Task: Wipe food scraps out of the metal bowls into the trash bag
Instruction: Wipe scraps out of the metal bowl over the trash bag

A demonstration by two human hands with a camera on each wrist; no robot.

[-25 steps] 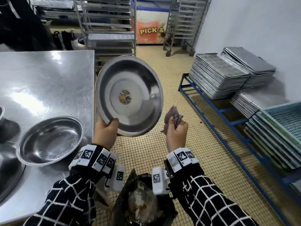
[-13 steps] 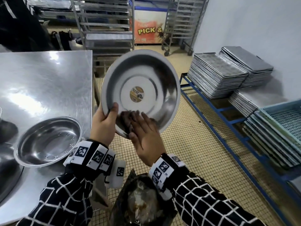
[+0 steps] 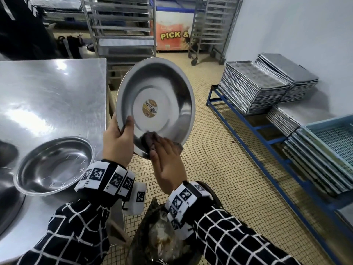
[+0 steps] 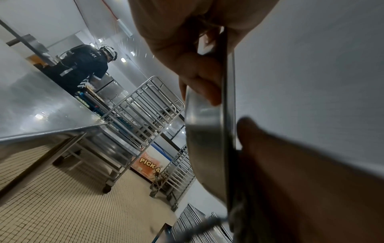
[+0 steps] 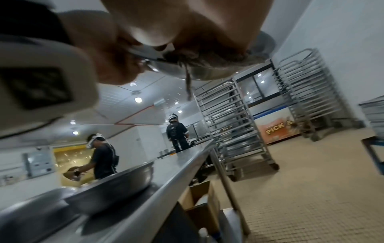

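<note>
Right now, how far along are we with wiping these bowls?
Possibly done: the bowl on the table shows no scraps. In hand: the left hand grips the tilted bowl above the trash bag, and the right hand presses the cloth on its lower inside. Left: finishing this wipe; the stack at the table's left edge is barely in view.

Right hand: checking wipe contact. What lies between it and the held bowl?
A dark cloth, pressed by the right hand against the bowl's lower inside; head view.

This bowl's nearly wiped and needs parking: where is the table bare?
Bare steel table runs behind the empty bowl, up to the far edge. The near left corner is crowded by that bowl and a larger pan's rim.
</note>
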